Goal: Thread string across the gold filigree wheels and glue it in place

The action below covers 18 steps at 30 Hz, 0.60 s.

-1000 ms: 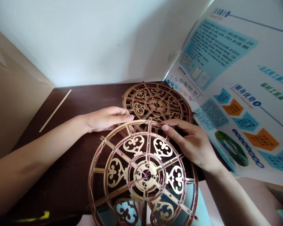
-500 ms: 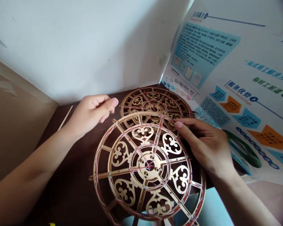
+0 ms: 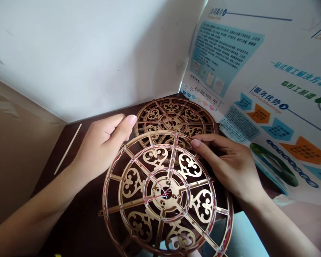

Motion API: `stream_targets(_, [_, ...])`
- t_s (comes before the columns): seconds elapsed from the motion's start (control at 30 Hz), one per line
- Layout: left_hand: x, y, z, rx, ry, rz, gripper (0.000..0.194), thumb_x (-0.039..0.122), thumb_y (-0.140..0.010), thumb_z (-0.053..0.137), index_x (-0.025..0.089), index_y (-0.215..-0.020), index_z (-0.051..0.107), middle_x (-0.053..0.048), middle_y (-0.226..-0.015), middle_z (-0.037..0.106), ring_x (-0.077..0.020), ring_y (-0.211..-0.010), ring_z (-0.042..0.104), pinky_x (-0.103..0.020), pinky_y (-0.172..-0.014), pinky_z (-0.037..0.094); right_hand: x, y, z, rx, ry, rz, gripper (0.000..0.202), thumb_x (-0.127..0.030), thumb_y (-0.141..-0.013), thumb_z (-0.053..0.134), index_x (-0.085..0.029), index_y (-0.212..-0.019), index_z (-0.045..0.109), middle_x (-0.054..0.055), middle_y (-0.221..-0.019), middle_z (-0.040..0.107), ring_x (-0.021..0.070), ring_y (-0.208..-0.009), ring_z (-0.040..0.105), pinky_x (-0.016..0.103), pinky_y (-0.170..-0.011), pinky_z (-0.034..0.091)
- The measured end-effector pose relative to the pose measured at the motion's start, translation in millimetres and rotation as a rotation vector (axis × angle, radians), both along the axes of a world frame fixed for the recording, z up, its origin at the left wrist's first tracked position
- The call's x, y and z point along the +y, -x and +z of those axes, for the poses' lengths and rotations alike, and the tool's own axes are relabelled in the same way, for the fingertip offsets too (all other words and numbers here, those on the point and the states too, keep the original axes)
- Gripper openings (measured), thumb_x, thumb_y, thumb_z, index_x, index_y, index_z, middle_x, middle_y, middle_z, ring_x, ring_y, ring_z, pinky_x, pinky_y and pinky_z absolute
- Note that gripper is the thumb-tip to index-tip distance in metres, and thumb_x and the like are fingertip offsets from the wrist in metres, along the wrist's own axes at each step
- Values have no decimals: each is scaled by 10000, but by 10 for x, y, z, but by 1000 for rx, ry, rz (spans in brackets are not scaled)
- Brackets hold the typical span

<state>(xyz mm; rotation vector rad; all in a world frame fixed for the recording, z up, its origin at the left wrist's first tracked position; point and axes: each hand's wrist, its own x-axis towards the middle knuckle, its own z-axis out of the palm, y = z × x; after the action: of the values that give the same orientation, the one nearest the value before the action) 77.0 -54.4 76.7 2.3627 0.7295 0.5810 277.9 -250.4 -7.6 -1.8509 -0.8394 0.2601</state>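
Note:
A round gold openwork frame [image 3: 163, 185], like a wheel with spokes and scrolled heart ornaments, is tilted up in front of me. Thin red and pale wires run along its rings and spokes and meet at the centre hole. At its upper right, my right hand [image 3: 230, 162] pinches the outer rim between thumb and fingers. My left hand [image 3: 104, 142] is closed by the upper left rim, thumb pressed against the curled index finger; whatever it may hold is hidden. Behind lies a second similar gold frame [image 3: 167, 123], partly covered by the first.
A thin pale stick [image 3: 67, 149] lies on the dark tabletop [image 3: 69, 200] at left. White panel [image 3: 96, 53] stands at the back, and a printed poster [image 3: 230, 96] leans at right. A light blue surface [image 3: 247, 235] shows at lower right.
My left hand has come down closer to the frame's upper left rim. The front frame has turned and tilted slightly, my right hand still on its rim. The view has shifted a little.

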Motion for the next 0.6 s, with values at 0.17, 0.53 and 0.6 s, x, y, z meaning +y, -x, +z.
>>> stream_targets(0.17, [368,-3,-146,-157,72,79,518,480,-1106,449,237,-651,492,8,-695,514,-172,-715,497,-341,-777,417,0,-4,-21,-10,-10,24,334,-641,-902,764,-321,-967,830,6,-964,827,223,-854,752,355,-773,573])
stream_targets(0.53, [62,-19,-128,249,526,-324,424,544,-967,726,251,-1265,655,-63,-1233,744,-270,-1188,698,-384,-990,548,2,50,35,-2,-33,191,278,-571,-948,756,-305,-996,822,16,-949,829,201,-775,751,317,-677,588])
stream_targets(0.6, [-33,-22,-127,283,551,-376,388,513,-955,751,257,-1232,661,-48,-1225,749,-262,-1158,707,-375,-971,549,7,76,38,7,-30,275,242,-537,-966,753,-309,-1007,822,11,-982,834,205,-831,771,319,-733,617])
